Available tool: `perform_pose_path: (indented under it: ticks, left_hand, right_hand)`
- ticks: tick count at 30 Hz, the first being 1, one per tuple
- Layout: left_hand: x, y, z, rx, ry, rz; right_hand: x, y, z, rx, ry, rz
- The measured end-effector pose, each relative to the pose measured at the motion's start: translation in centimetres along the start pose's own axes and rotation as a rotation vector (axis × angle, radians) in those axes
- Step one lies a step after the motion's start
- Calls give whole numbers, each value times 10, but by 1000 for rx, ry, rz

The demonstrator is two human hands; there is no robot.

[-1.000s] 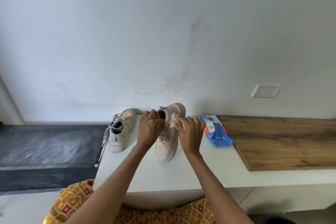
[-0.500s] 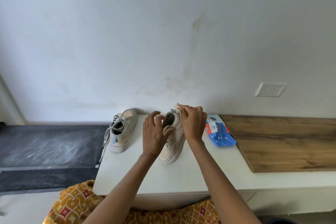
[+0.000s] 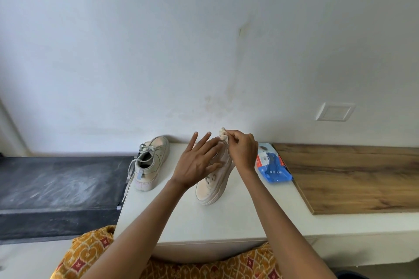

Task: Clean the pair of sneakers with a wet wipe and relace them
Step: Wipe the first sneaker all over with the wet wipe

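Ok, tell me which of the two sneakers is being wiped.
The pale beige sneaker at the white counter's middle: the left hand steadies it while the right hand holds a crumpled wipe at its far end. The laced sneaker left of it stands untouched.

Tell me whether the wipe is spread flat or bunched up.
Bunched up: the wipe is a crumpled wad pinched by the right hand against the heel of the sneaker.

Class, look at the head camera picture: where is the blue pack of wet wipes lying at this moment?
The blue pack of wet wipes lies flat on the white counter, right of the right hand, touching the wooden board's left edge.
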State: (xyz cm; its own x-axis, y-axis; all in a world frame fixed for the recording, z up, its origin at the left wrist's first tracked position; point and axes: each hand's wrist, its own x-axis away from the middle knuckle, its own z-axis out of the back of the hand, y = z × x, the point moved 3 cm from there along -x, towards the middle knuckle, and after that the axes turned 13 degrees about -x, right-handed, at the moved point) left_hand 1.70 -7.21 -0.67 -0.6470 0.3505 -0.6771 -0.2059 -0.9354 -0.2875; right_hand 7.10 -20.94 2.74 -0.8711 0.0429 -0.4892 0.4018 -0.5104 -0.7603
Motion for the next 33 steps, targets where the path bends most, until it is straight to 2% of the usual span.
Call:
perform_pose_path:
  ticks: [6,10,13,15,17,20,21,27,33]
  left_hand:
    - [-9,-5,8,-48,67,57]
    - [-11,-3,13,-26,94,84]
    - [-9,2,11,46,85,79]
    - [-11,2,11,117,81,69]
    - [-15,1,11,153,78,41]
    - [-22,2,11,145,65,7]
    - [-23,1,10,144,58,9]
    - [-19,-6,8,188,47,65]
    - [-20,-22,2,206,-3,140]
  right_hand:
    - [-5,-13,0,277,-34,165]
    - [21,-14,5,176,149,209]
    - [41,-9,7,122,170,229]
    - [40,-7,13,183,168,277]
    - [26,-7,21,268,116,245]
    - [5,-5,26,361,-4,82]
    - [4,-6,25,390,-14,88]
    - [48,-4,18,373,225,337]
    - [64,-1,3,348,240,389]
